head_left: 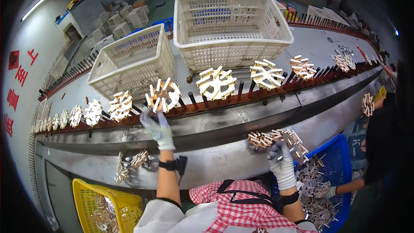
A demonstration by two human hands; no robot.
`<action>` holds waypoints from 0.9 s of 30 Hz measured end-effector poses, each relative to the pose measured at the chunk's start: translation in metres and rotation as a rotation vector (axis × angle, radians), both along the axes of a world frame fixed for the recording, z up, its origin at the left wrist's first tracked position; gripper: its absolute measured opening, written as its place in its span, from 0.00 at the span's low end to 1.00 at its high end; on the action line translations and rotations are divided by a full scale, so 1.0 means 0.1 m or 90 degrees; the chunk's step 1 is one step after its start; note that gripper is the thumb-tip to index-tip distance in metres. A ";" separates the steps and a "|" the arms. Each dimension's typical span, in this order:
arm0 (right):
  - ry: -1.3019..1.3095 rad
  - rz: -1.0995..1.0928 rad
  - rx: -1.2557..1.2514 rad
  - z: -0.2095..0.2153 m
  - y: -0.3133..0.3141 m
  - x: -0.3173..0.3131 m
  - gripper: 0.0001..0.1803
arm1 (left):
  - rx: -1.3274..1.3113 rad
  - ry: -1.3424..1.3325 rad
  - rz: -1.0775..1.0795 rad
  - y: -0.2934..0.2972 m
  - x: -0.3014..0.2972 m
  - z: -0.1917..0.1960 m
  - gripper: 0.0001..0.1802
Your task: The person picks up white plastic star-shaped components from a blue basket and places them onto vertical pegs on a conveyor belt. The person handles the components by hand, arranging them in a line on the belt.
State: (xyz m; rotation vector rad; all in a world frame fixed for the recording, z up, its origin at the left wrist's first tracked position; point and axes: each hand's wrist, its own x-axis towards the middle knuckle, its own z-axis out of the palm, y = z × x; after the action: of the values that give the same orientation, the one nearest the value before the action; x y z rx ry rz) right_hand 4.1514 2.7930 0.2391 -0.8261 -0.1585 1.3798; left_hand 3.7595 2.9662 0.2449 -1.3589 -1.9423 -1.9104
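Along the bench, a row of round racks with pale bars sits on dark upright pegs. My left hand [158,129], in a whitish glove, reaches up to one round rack [163,96]; its fingers are stretched and apart, with the tips at the rack's lower edge. On the right, my gloved right hand [281,164] is closed on a flat slotted metal part [296,146]. Just left of that part, a copper-coloured barred rack [260,140] lies on the metal ledge. Its contact with my right fingers is unclear.
Two white crates [233,56] [133,64] stand behind the pegs. A yellow basket [125,203] at lower left and a blue basket [345,164] at lower right hold metal parts. Another person's gloved hand [330,192] is in the blue basket. Loose racks [139,158] lie on the left ledge.
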 end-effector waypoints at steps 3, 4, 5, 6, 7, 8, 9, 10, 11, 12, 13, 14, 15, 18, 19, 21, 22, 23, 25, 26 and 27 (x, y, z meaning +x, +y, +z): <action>0.006 0.015 -0.004 0.07 0.10 0.16 0.16 | -0.157 0.105 0.015 0.22 -0.22 0.16 0.14; 0.010 0.039 -0.001 0.10 0.15 0.19 0.16 | -0.156 0.196 0.049 0.29 -0.35 0.08 0.13; 0.010 0.046 -0.001 0.09 0.18 0.26 0.16 | -0.190 0.188 0.046 0.35 -0.42 0.07 0.13; 0.007 0.047 -0.003 0.08 0.18 0.32 0.15 | -0.225 0.178 0.036 0.39 -0.46 0.01 0.14; -0.009 0.045 -0.007 0.11 0.20 0.35 0.15 | -0.211 0.155 0.025 0.37 -0.46 0.02 0.14; -0.004 0.042 0.002 0.07 0.21 0.42 0.16 | -0.196 0.130 0.009 0.36 -0.42 0.06 0.14; -0.011 0.049 0.027 0.08 0.21 0.45 0.16 | -0.203 0.111 0.007 0.34 -0.44 0.08 0.14; -0.018 0.060 0.051 0.10 0.22 0.52 0.16 | -0.211 0.092 0.008 0.33 -0.45 0.09 0.15; -0.048 0.064 0.048 0.11 0.23 0.64 0.16 | -0.221 0.102 0.015 0.34 -0.47 0.08 0.15; -0.076 0.071 0.046 0.12 0.24 0.74 0.16 | -0.228 0.115 0.026 0.37 -0.51 0.04 0.16; -0.116 0.043 0.067 0.22 0.26 0.76 0.16 | -0.158 0.157 0.044 0.37 -0.72 -0.07 0.17; -0.275 0.113 0.071 0.13 0.24 0.95 0.20 | -0.087 0.194 0.057 0.35 -0.80 -0.19 0.17; 0.065 0.020 0.110 0.31 0.24 1.02 0.21 | -0.018 0.088 0.045 0.29 -0.58 -0.19 0.17; 0.163 0.108 0.323 0.32 0.26 1.23 0.27 | 0.002 -0.039 0.140 -0.07 0.17 -0.15 0.14; 0.342 0.234 0.430 0.45 0.24 1.29 0.28 | 0.026 -0.176 -0.092 -0.25 1.00 0.16 0.11; -0.340 0.173 0.260 0.23 0.08 1.45 0.28 | -0.125 0.051 -0.382 -0.49 1.91 0.26 0.11; -0.482 0.165 0.207 0.24 0.06 1.49 0.28 | -0.168 0.052 -0.536 -0.56 2.30 0.21 0.14; -0.450 0.167 0.206 0.23 0.09 1.53 0.28 | -0.230 0.094 -0.674 -0.70 2.67 0.37 0.19; -0.389 0.165 0.186 0.21 0.14 1.64 0.28 | -0.302 -0.018 -0.974 -0.82 3.36 0.58 0.34; -0.357 0.160 0.178 0.19 0.14 1.70 0.28 | -0.316 -0.107 -1.059 -0.88 3.63 0.57 0.35; -0.332 0.155 0.169 0.20 0.14 1.78 0.28 | -0.348 -0.175 -1.140 -0.94 3.87 0.58 0.36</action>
State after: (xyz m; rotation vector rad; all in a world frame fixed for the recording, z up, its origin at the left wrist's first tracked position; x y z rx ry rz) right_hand 4.3297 2.8070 0.2591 -0.9479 -0.8526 1.3039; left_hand 4.1461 2.8719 0.3031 -4.0025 -1.0641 -1.7876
